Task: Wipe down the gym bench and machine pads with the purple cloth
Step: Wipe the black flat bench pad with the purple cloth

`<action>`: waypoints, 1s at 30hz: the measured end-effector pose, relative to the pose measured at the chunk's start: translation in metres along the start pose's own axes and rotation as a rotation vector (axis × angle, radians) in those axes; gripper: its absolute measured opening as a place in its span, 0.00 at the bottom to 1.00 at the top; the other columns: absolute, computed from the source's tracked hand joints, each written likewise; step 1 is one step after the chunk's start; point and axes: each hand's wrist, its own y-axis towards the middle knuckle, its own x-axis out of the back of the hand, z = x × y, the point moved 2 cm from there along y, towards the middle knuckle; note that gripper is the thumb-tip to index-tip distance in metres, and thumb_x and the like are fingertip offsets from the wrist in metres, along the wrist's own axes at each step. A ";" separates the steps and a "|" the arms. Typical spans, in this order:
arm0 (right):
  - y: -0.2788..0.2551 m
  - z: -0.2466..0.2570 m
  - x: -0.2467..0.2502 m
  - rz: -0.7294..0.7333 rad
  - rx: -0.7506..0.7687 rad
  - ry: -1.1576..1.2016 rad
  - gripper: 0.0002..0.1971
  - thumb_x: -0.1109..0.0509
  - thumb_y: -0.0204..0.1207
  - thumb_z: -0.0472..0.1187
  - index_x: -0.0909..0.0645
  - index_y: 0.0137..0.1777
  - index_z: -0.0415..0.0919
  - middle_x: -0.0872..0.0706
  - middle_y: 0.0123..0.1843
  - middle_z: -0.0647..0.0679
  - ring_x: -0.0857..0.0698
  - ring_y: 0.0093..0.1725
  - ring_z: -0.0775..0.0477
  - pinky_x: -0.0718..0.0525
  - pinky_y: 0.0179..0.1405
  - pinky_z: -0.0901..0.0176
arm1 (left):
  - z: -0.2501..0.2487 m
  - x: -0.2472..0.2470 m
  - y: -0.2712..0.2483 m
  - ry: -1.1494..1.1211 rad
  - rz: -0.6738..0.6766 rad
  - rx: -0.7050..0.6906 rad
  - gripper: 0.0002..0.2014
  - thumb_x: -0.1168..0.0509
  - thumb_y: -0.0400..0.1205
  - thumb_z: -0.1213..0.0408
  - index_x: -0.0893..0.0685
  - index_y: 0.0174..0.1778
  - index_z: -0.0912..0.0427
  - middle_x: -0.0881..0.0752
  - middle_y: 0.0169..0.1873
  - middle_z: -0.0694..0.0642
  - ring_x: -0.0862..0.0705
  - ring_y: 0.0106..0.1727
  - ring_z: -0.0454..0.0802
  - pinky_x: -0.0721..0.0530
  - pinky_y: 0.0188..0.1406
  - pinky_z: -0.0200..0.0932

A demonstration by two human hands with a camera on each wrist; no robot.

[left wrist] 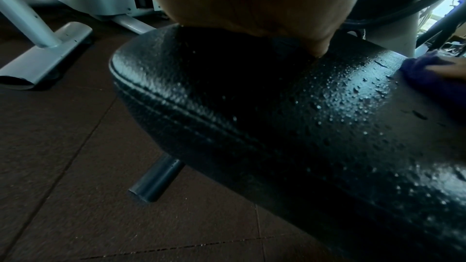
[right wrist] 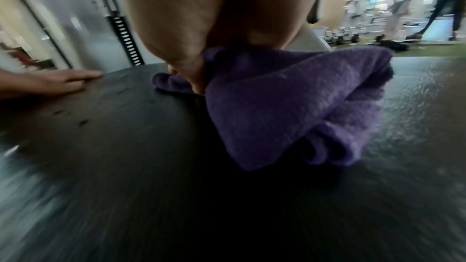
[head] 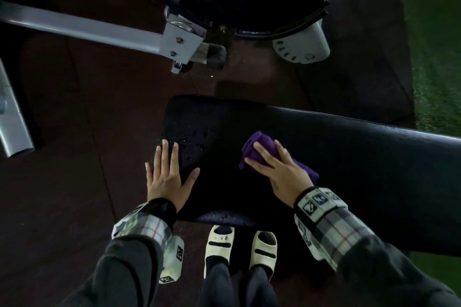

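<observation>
Right hand (head: 277, 172) presses bunched terry purple cloth (head: 262, 144) onto droplet-beaded bench (head: 349, 137).

Your bunched purple terry cloth (head: 259, 147) lies crumpled on the black padded vinyl gym bench (head: 349, 147), near its rounded end and toward the near edge. The bench pad runs off to your right, and droplets bead its surface around that rounded end.
</observation>
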 end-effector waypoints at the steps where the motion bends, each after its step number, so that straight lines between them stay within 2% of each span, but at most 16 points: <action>1: -0.008 0.000 -0.006 0.021 0.039 -0.021 0.34 0.68 0.68 0.55 0.53 0.78 0.73 0.64 0.80 0.67 0.59 0.82 0.34 0.37 0.76 0.39 | 0.001 -0.001 0.001 0.004 0.000 -0.003 0.42 0.45 0.81 0.36 0.56 0.85 0.51 0.66 0.80 0.44 0.66 0.82 0.41 0.65 0.82 0.55; 3: -0.023 -0.007 -0.012 0.057 0.066 -0.017 0.31 0.65 0.70 0.55 0.54 0.77 0.75 0.61 0.81 0.66 0.55 0.82 0.34 0.30 0.72 0.40 | 0.002 -0.002 0.002 0.004 -0.011 -0.017 0.45 0.53 0.77 0.29 0.55 0.85 0.51 0.64 0.82 0.46 0.65 0.83 0.43 0.65 0.81 0.55; 5: -0.034 -0.020 -0.012 0.051 0.027 0.019 0.30 0.59 0.73 0.52 0.55 0.75 0.77 0.59 0.81 0.66 0.53 0.82 0.35 0.24 0.68 0.40 | 0.004 -0.003 0.002 0.004 -0.010 -0.021 0.47 0.60 0.72 0.27 0.56 0.85 0.50 0.64 0.81 0.45 0.66 0.82 0.41 0.65 0.80 0.54; 6: -0.035 -0.027 -0.011 0.039 -0.012 0.023 0.30 0.56 0.75 0.50 0.58 0.74 0.78 0.61 0.81 0.66 0.55 0.83 0.36 0.23 0.67 0.41 | 0.005 -0.003 0.002 0.006 -0.007 -0.021 0.48 0.61 0.71 0.27 0.57 0.85 0.50 0.65 0.81 0.44 0.67 0.81 0.40 0.66 0.80 0.54; 8: -0.031 -0.041 -0.008 -0.027 -0.100 0.040 0.35 0.49 0.79 0.46 0.64 0.71 0.83 0.68 0.80 0.69 0.60 0.83 0.40 0.22 0.67 0.42 | 0.004 -0.003 0.002 0.006 -0.008 -0.022 0.47 0.61 0.72 0.27 0.58 0.85 0.49 0.66 0.80 0.43 0.68 0.80 0.39 0.66 0.80 0.53; 10: -0.021 -0.047 -0.004 -0.081 -0.179 0.070 0.37 0.45 0.82 0.43 0.66 0.70 0.83 0.70 0.79 0.71 0.61 0.83 0.40 0.21 0.66 0.42 | 0.003 -0.002 0.002 0.008 -0.008 -0.019 0.45 0.55 0.76 0.29 0.57 0.85 0.50 0.66 0.80 0.43 0.68 0.80 0.40 0.66 0.80 0.54; 12: -0.007 -0.044 0.001 -0.122 -0.199 0.088 0.37 0.45 0.83 0.41 0.62 0.73 0.80 0.67 0.80 0.70 0.61 0.83 0.39 0.24 0.69 0.42 | 0.002 -0.001 0.002 0.008 -0.008 -0.015 0.42 0.46 0.81 0.35 0.56 0.85 0.51 0.66 0.80 0.43 0.67 0.81 0.40 0.65 0.81 0.55; 15: 0.006 -0.028 0.004 -0.114 -0.142 0.074 0.35 0.47 0.81 0.39 0.59 0.76 0.74 0.65 0.82 0.66 0.61 0.82 0.34 0.40 0.79 0.37 | 0.002 -0.001 0.000 0.000 -0.016 -0.014 0.42 0.42 0.82 0.40 0.56 0.85 0.51 0.66 0.79 0.43 0.67 0.80 0.40 0.65 0.81 0.55; 17: 0.004 -0.014 0.001 -0.056 -0.083 0.041 0.30 0.55 0.78 0.47 0.57 0.77 0.74 0.64 0.82 0.67 0.60 0.82 0.33 0.43 0.79 0.36 | 0.001 -0.001 0.000 -0.005 -0.020 -0.020 0.42 0.41 0.82 0.41 0.55 0.85 0.52 0.65 0.79 0.44 0.66 0.81 0.41 0.65 0.81 0.55; 19: -0.007 0.000 -0.007 -0.017 -0.005 -0.031 0.32 0.61 0.72 0.51 0.49 0.77 0.72 0.56 0.83 0.64 0.50 0.81 0.30 0.35 0.74 0.36 | 0.000 0.000 0.000 -0.007 -0.019 -0.019 0.42 0.41 0.82 0.41 0.55 0.85 0.52 0.65 0.79 0.44 0.66 0.81 0.41 0.65 0.81 0.55; 21: -0.023 0.005 -0.020 0.023 0.067 -0.083 0.31 0.55 0.72 0.48 0.41 0.76 0.68 0.42 0.82 0.59 0.36 0.77 0.28 0.23 0.63 0.38 | -0.001 0.000 0.001 -0.007 -0.015 -0.016 0.42 0.41 0.82 0.41 0.55 0.85 0.51 0.66 0.79 0.43 0.67 0.80 0.40 0.65 0.81 0.55; 24: -0.045 -0.010 -0.033 0.070 0.140 -0.111 0.31 0.49 0.72 0.47 0.39 0.76 0.68 0.40 0.82 0.58 0.32 0.76 0.30 0.16 0.58 0.42 | 0.000 0.000 0.001 -0.005 -0.002 -0.012 0.42 0.42 0.82 0.40 0.56 0.85 0.51 0.67 0.79 0.43 0.68 0.80 0.39 0.66 0.81 0.55; 26: -0.051 -0.027 -0.033 0.043 0.150 -0.090 0.35 0.46 0.73 0.43 0.48 0.76 0.74 0.48 0.83 0.61 0.38 0.79 0.32 0.16 0.59 0.42 | 0.001 0.000 0.001 -0.009 0.001 -0.015 0.42 0.42 0.82 0.41 0.56 0.85 0.51 0.67 0.79 0.43 0.67 0.80 0.40 0.66 0.81 0.55; 28: -0.050 -0.040 -0.029 0.007 0.073 -0.035 0.40 0.44 0.76 0.40 0.62 0.72 0.82 0.59 0.82 0.65 0.52 0.82 0.36 0.18 0.62 0.42 | 0.002 0.000 0.001 -0.011 0.006 -0.015 0.42 0.43 0.82 0.39 0.56 0.85 0.51 0.67 0.79 0.43 0.67 0.81 0.40 0.65 0.81 0.56; 30: -0.040 -0.043 -0.023 -0.080 -0.007 0.007 0.41 0.42 0.79 0.41 0.64 0.71 0.82 0.64 0.80 0.66 0.59 0.82 0.39 0.19 0.64 0.42 | 0.002 0.000 0.001 -0.008 0.003 -0.019 0.44 0.48 0.79 0.32 0.56 0.85 0.51 0.66 0.80 0.44 0.67 0.81 0.41 0.65 0.81 0.56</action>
